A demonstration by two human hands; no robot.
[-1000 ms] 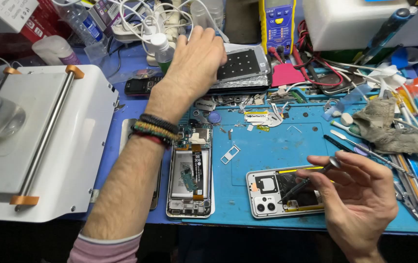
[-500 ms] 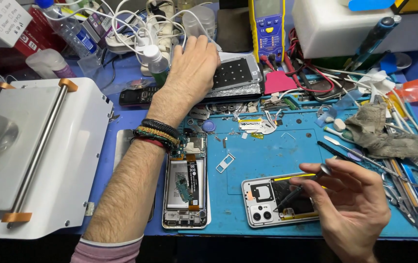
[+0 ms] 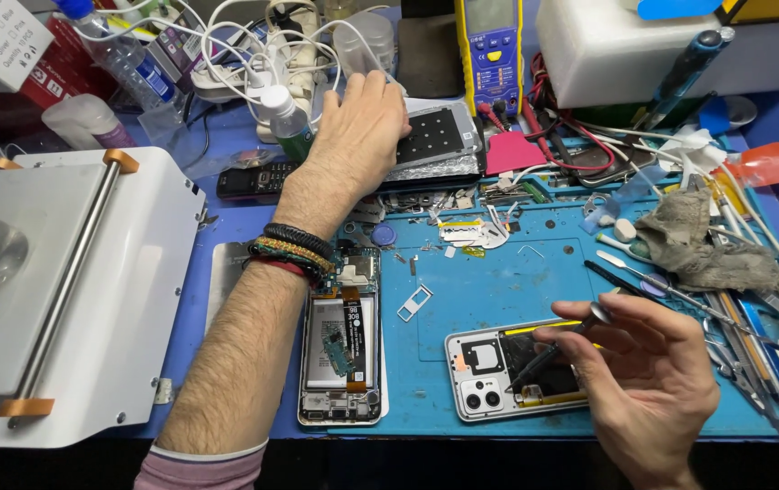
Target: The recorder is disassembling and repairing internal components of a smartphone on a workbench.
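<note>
My left hand (image 3: 358,136) reaches to the back of the bench, palm down, fingers curled over the left edge of a flat grey panel with a black perforated patch (image 3: 439,141). My right hand (image 3: 648,381) pinches a thin dark tool (image 3: 557,349) whose tip rests inside a silver phone back frame (image 3: 489,372) lying on the blue mat (image 3: 489,281). An opened phone (image 3: 342,358) with its battery and boards exposed lies beside my left forearm. A small metal card tray (image 3: 415,303) sits between the two phones.
A white machine with a steel bar (image 3: 63,290) fills the left side. A yellow multimeter (image 3: 491,45), cables, a small green-capped bottle (image 3: 288,120) and a black keypad phone (image 3: 258,180) crowd the back. Tweezers, picks and a grey rag (image 3: 703,245) lie at the right.
My left hand has stayed on the grey panel at the back. My right hand shifted slightly, bringing the tool tip down into the silver frame. The view drifted a little.
</note>
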